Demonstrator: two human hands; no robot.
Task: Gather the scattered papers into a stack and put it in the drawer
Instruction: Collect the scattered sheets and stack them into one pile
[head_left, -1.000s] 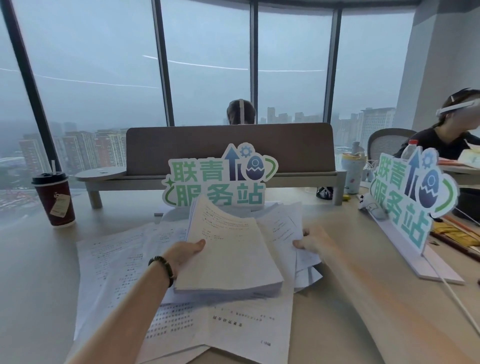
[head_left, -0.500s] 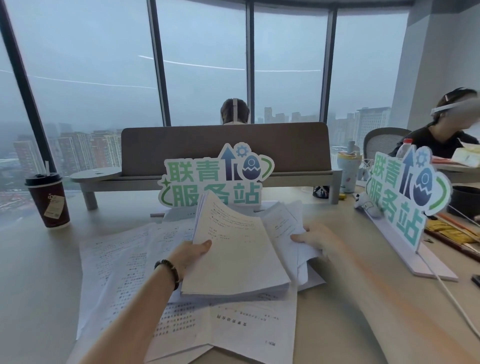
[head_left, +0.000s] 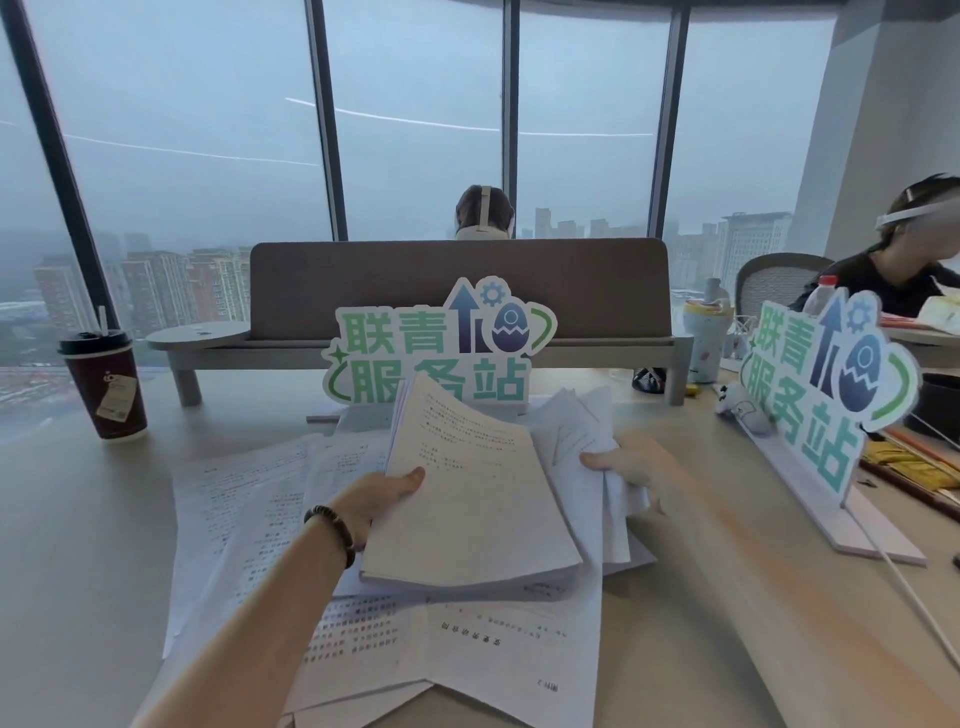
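Coffee cup (head_left: 104, 384) at far left of worktop (head_left: 78, 545). Left hand (head_left: 382, 493) grips thick paper stack (head_left: 467, 499), tilted above loose sheets (head_left: 249, 519). Right hand (head_left: 631, 467), farther in than before, now pinches crumpled white sheets (head_left: 582, 431) just beside the stack.

Paper stack (head_left: 470, 499) in both hands

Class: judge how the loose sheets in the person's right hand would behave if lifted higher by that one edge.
The loose sheets already bend and fan around the right hand, so they would probably droop. Being unbound, some may slide out. They look light.
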